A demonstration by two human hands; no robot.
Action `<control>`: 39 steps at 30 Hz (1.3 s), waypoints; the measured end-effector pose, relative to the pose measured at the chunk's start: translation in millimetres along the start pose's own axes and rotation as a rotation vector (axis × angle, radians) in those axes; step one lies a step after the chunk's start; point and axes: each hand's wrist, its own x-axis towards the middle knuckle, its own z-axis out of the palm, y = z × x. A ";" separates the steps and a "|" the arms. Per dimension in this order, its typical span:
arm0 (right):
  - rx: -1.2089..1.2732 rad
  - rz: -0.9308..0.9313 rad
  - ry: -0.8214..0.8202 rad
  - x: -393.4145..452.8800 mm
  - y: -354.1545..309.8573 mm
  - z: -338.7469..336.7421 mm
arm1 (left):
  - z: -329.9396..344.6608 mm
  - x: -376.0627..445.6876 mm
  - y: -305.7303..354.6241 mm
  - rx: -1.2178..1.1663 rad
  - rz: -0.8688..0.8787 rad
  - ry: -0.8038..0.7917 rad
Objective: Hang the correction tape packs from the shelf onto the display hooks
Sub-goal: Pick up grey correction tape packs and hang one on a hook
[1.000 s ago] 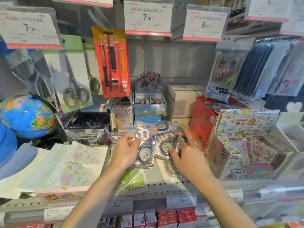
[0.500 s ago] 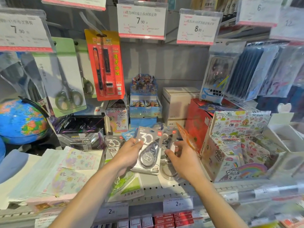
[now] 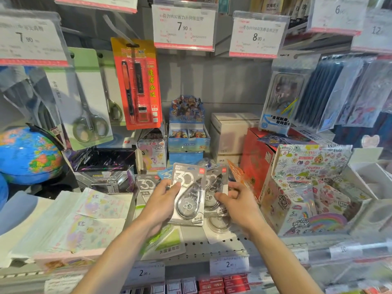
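The left hand [image 3: 161, 200] holds a grey correction tape pack [image 3: 188, 195] upright above the shelf [image 3: 212, 247] — thumb pressed on the card's front by the large "30", the other fingers curled behind it. Just right of this pack, the right hand [image 3: 237, 205] pinches a second correction tape pack [image 3: 215, 187], thumb on its clear blister and fingers curled at its right edge; this one sits partly behind the first. More packs [image 3: 148, 183] lie on the shelf just left of the held pack and below it, where a round clear blister [image 3: 219, 223] shows. Straight above the held pack hangs a 7.90 price tag [image 3: 184, 26]; whether a hook sits behind it cannot be told. Up and left of the pack hangs a red pen card [image 3: 137, 83] — farther left, scissors on a green card [image 3: 84, 107]. A globe [image 3: 27, 153] stands well to the left.
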 end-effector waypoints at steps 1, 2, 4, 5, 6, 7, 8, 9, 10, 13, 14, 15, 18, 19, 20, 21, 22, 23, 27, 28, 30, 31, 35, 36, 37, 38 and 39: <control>-0.002 -0.002 0.002 -0.7 0.3 -2.0 | -2.0 -1.7 0.0 -0.003 0.017 0.021; -0.019 -0.007 0.001 -1.8 0.0 -4.1 | -4.2 -3.8 0.7 -0.013 0.031 0.038; -0.063 -0.026 -0.007 -4.6 -1.7 -8.1 | -7.5 -8.0 1.9 -0.042 0.038 0.058; -0.067 -0.033 -0.015 -5.8 -2.3 -10.2 | -8.6 -10.4 3.2 -0.050 0.040 0.063; -0.066 -0.038 -0.023 -6.6 -2.8 -12.1 | -10.2 -12.8 4.9 -0.054 0.048 0.067; -0.066 -0.044 -0.032 -8.0 -3.7 -13.6 | -12.0 -14.3 6.6 -0.059 0.057 0.071; -0.062 -0.054 -0.040 -9.1 -4.6 -14.9 | -13.7 -15.4 7.7 -0.066 0.067 0.074; -0.059 -0.067 -0.045 -10.2 -5.8 -16.0 | -15.4 -16.8 9.0 -0.073 0.076 0.072; -0.056 -0.083 -0.047 -11.2 -7.6 -16.8 | -17.4 -18.2 10.6 -0.071 0.087 0.073; -0.015 -0.129 -0.070 -14.4 -16.7 -15.4 | -23.0 -21.2 17.2 -0.092 0.132 0.085; 0.003 -0.144 -0.077 -15.4 -21.0 -14.4 | -24.5 -22.0 21.2 -0.115 0.162 0.085; 0.008 -0.161 -0.077 -17.1 -26.0 -13.3 | -25.4 -23.1 25.7 -0.128 0.183 0.085; 0.016 -0.220 -0.087 -19.5 -42.3 -14.3 | -29.2 -27.6 41.8 -0.150 0.223 0.077; 0.024 -0.233 -0.095 -20.4 -49.3 -16.0 | -30.8 -29.9 48.9 -0.170 0.232 0.067; 0.017 -0.247 -0.096 -20.4 -56.7 -18.4 | -32.2 -31.6 55.4 -0.178 0.238 0.050; 0.006 -0.266 -0.091 -20.8 -64.5 -21.7 | -33.1 -32.7 61.1 -0.175 0.260 0.035; -0.004 -0.287 -0.081 -21.0 -72.7 -26.0 | -33.3 -34.0 67.1 -0.172 0.285 0.029; -0.005 -0.312 -0.067 -21.4 -81.4 -31.5 | -33.3 -34.5 73.3 -0.171 0.310 0.027; -0.008 -0.379 -0.055 -20.4 -111.1 -64.1 | -26.7 -39.9 102.9 -0.137 0.393 0.049; -0.010 -0.394 -0.060 -19.5 -117.3 -73.7 | -22.6 -42.1 110.4 -0.114 0.401 0.056; -0.011 -0.410 -0.058 -16.9 -128.5 -93.5 | -13.1 -42.3 121.0 -0.084 0.456 0.063; -0.011 -0.419 -0.058 -15.6 -133.7 -103.7 | -6.9 -42.3 125.4 -0.071 0.481 0.062; -0.038 -0.474 -0.047 -13.4 -145.3 -146.7 | 26.0 -46.5 143.5 -0.028 0.534 0.067; -0.036 -0.483 -0.046 -12.4 -145.6 -158.3 | 36.3 -49.0 147.5 -0.026 0.540 0.075; -0.034 -0.494 -0.052 -11.2 -145.3 -169.5 | 46.9 -50.4 150.7 -0.023 0.551 0.086; -0.028 -0.506 -0.061 -9.8 -144.6 -181.0 | 58.5 -52.5 153.5 -0.014 0.571 0.099; -0.017 -0.518 -0.072 -8.4 -144.0 -191.6 | 70.2 -53.7 155.8 -0.009 0.594 0.113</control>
